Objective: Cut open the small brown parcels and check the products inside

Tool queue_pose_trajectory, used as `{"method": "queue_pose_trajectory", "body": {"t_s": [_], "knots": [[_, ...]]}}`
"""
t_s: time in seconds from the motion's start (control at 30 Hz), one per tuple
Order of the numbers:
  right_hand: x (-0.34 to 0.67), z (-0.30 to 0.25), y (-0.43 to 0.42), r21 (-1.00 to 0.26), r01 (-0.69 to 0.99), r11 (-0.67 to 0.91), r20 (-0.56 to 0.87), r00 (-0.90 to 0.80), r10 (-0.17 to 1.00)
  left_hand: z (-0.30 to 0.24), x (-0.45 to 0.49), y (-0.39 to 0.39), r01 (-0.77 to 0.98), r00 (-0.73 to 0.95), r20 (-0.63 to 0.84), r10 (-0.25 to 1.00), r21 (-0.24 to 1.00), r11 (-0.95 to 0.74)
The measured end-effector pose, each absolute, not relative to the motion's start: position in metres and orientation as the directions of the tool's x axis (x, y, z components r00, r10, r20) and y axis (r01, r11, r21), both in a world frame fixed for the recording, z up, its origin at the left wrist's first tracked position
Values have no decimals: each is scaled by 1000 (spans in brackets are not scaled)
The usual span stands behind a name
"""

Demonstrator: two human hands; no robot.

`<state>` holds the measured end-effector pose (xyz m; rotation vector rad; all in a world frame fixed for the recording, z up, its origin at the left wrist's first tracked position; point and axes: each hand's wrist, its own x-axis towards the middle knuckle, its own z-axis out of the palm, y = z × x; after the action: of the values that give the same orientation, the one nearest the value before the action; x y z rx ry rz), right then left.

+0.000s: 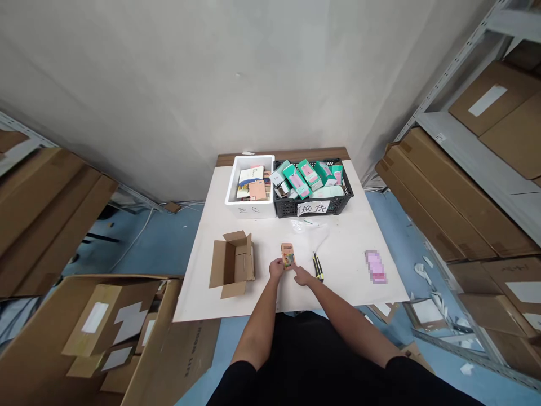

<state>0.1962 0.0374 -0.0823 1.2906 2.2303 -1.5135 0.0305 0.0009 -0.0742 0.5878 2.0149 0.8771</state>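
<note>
A small orange book with a colourful picture on its cover (288, 255) is on the white table in front of me. My left hand (276, 268) grips its lower left edge, fingers closed. From the lower right, my right hand (302, 276) reaches to the same book, index finger stretched out against it and the others partly curled. Close to the right hand lies a black-and-yellow hand tool with two handles (318, 267). An open cardboard box (217, 264) stands to the left, flaps spread. Clear plastic wrap (301, 225) lies beyond the book.
At the back stand a white foam box (250, 211) of books and a black basket (287, 209) of green-and-pink boxes. A blurred pink item (376, 267) lies at right. Shelves with cartons (460, 197) flank the right; a large carton (160, 338) stands at lower left.
</note>
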Motion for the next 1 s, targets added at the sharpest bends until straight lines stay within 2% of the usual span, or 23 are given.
{"method": "queue_pose_trajectory", "body": {"t_s": [0.13, 0.23, 0.37, 0.5, 0.63, 0.8, 0.9, 1.0], "knots": [[201, -68, 53, -769, 569, -291, -559, -380, 736, -51, 23, 0, 88, -489, -435, 756, 838, 538], [200, -38, 78, -832, 358, -423, -531, -299, 792, -23, 10, 0, 70, -436, -360, 825, 900, 429], [192, 21, 111, -935, 36, -352, -332, -432, 839, 37, -9, 9, -26, -357, -199, 913, 979, 203], [184, 84, 122, -957, -153, -247, -144, -486, 862, 103, -17, 22, 49, -340, -100, 935, 991, 124], [188, 123, 117, -932, -224, -285, -131, -523, 842, 146, -16, 27, 150, -331, -18, 943, 986, 71], [201, 146, 113, -915, -243, -321, -124, -587, 800, 168, -12, 23, 209, -372, 32, 928, 977, 50], [205, 156, 111, -931, -282, -233, -53, -525, 849, 178, 3, 23, 320, -445, 148, 883, 948, 3], [202, 165, 104, -954, -290, -79, 95, -541, 836, 187, 26, 27, 289, -338, 166, 926, 955, -66]]}}
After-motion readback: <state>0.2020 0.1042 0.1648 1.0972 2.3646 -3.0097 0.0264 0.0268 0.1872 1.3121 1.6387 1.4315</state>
